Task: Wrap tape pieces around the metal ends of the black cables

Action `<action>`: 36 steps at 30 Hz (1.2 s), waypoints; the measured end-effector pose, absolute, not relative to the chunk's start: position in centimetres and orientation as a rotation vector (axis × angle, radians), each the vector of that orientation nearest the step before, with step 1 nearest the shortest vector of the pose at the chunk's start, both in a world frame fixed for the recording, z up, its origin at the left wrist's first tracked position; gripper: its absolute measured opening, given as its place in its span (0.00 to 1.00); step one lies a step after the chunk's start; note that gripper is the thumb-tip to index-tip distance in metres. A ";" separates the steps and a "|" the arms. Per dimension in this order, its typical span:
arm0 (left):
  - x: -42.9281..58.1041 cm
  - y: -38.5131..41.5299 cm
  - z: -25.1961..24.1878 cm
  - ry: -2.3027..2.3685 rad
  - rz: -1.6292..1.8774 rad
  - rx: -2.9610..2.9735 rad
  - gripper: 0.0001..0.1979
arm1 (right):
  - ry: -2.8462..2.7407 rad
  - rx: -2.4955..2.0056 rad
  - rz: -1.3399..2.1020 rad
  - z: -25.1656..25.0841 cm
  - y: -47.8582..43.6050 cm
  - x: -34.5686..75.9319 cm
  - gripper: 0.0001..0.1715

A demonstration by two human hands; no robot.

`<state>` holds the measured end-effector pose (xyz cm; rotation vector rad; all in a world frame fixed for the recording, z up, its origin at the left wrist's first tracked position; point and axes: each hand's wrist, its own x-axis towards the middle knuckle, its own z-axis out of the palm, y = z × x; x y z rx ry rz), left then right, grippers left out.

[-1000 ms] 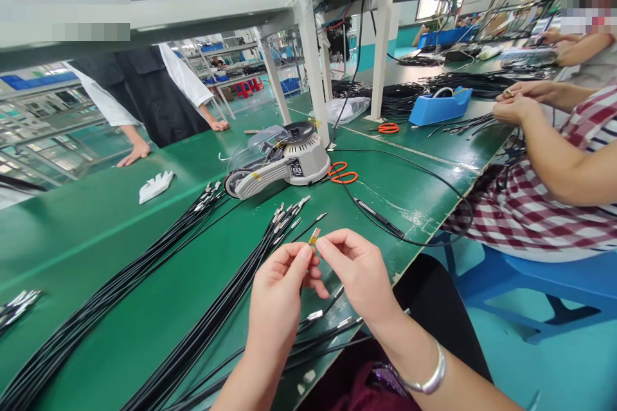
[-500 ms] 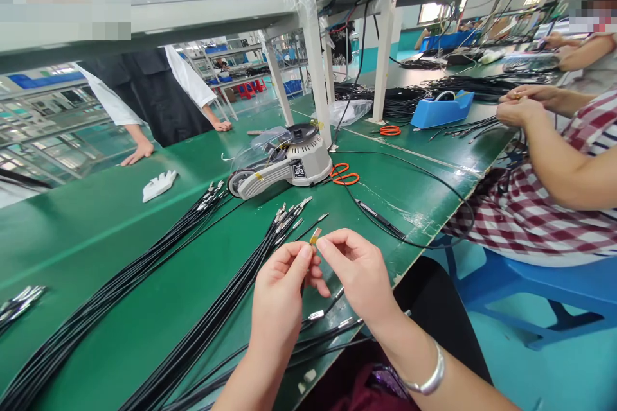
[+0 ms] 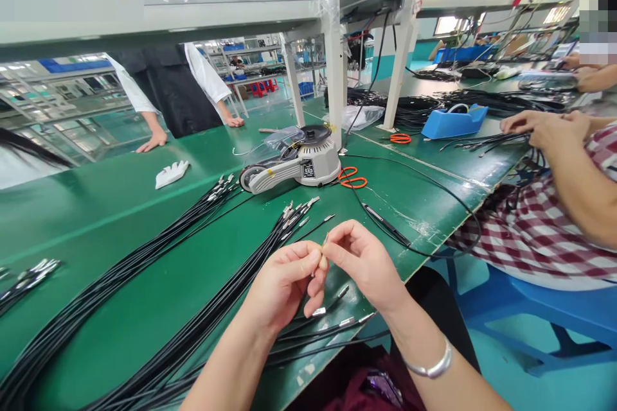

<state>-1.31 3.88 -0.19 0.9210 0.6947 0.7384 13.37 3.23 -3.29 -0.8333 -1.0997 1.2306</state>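
Both my hands meet in front of me, fingertips pinched together. My left hand (image 3: 289,279) grips a cable end (image 3: 327,239) with amber tape on it; the fingers hide most of it. My right hand (image 3: 365,264), with a silver bangle on its wrist, pinches the same end from the other side. Beneath the hands, several black cables (image 3: 332,327) with metal connectors lie near the table edge. Just left of them runs a bundle of black cables (image 3: 216,308), its silver connectors (image 3: 295,215) pointing away from me.
A grey tape dispenser (image 3: 321,164) stands ahead beside orange-handled scissors (image 3: 353,178) and a utility knife (image 3: 385,225). More cables (image 3: 144,260) and a white glove (image 3: 172,174) lie left. A blue tape holder (image 3: 453,123) and a co-worker's hands (image 3: 554,131) are at right.
My fingers have closed further over the cable end, hiding the amber tape seen before. My left hand has turned more sideways. The view has shifted slightly left.
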 end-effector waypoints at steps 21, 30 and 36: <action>0.5 2.1 0.8 1.100 0.630 1.524 0.13 | -1.430 -1.061 1.188 -2.3 2.4 18.8 0.10; 2.2 1.4 0.5 1.194 0.630 1.912 0.13 | -1.628 -1.163 1.168 -1.8 0.5 19.7 0.08; -0.2 0.6 0.5 1.148 0.521 1.657 0.19 | -1.559 -1.222 1.176 -2.9 0.0 20.3 0.11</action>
